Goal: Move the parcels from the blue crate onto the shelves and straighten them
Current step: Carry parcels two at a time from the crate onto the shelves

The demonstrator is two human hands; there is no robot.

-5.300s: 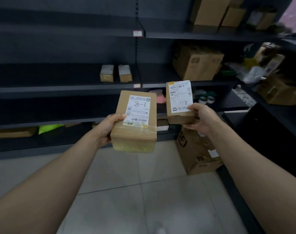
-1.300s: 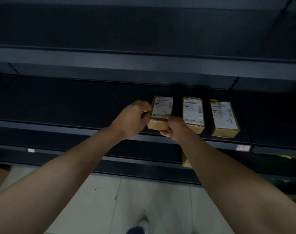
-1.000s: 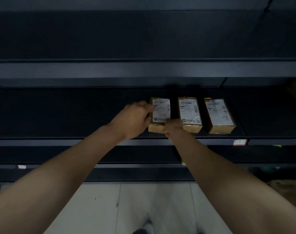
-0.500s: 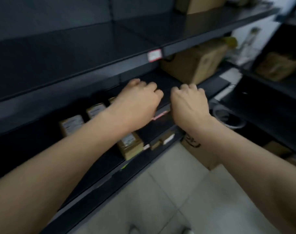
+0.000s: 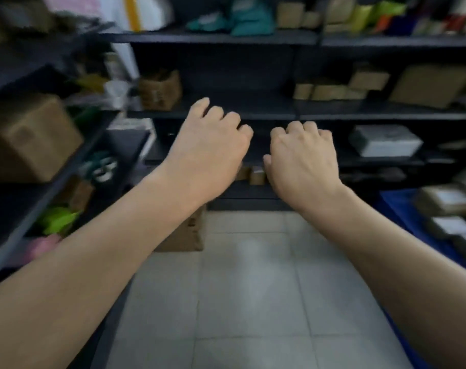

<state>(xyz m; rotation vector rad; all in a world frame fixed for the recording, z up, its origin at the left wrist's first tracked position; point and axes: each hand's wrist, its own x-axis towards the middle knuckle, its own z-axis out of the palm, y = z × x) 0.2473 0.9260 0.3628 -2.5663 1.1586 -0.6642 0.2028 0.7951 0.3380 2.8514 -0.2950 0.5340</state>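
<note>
both bare hands hung in the air in front of the dark metal shelves, backs up and side by side, near each other but apart. the left hand held nothing, and its fingers were loosely curled under. the right hand was also free, with its fingers bent in the same slack way. neither hand touched a shelf or a parcel.

the blue plastic crate showed low at the right edge of the view. blurred brown parcels with white labels lay inside it, well apart from the right hand.

two small brown cardboard parcels stood near the front edge of a low shelf, seen in the gap between the hands. a grey-white wrapped block lay on a shelf further right, near its front edge. a large brown cardboard box sat on the side shelving at the left. another brown carton stood on the pale tiled floor at the foot of the shelves, partly behind the left forearm.
</note>
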